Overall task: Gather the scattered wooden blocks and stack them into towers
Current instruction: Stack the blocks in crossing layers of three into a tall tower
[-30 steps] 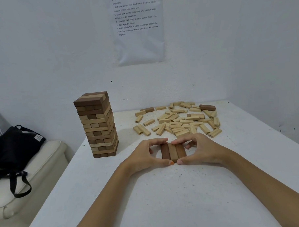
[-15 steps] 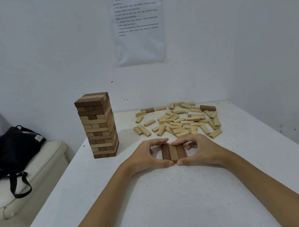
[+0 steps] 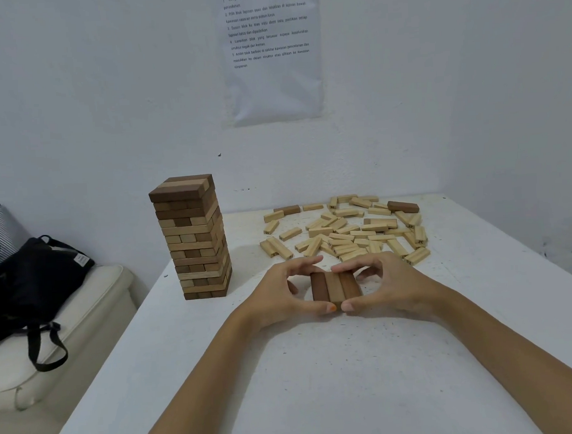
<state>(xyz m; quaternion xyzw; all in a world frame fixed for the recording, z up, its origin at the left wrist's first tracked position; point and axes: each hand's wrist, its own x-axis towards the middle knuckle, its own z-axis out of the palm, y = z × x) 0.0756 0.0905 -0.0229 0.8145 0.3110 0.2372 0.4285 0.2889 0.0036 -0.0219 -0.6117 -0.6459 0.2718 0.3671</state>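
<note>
Three wooden blocks [image 3: 335, 288] lie side by side on the white table [image 3: 318, 379], a dark one, a light one and a dark one. My left hand [image 3: 281, 295] and my right hand [image 3: 386, 286] curl round this row from either side, thumbs at its near end and fingers at its far end. A finished tower [image 3: 193, 237] of mixed dark and light blocks stands to the left. Behind my hands lies a scattered pile of loose blocks [image 3: 347, 233], mostly light, with a dark one [image 3: 403, 206] at the back right.
White walls close the table at the back and right, with a printed sheet [image 3: 271, 50] taped up. A black bag [image 3: 32, 287] lies on a cream seat [image 3: 67, 341] beyond the table's left edge. Bare table surface stretches in front of my hands.
</note>
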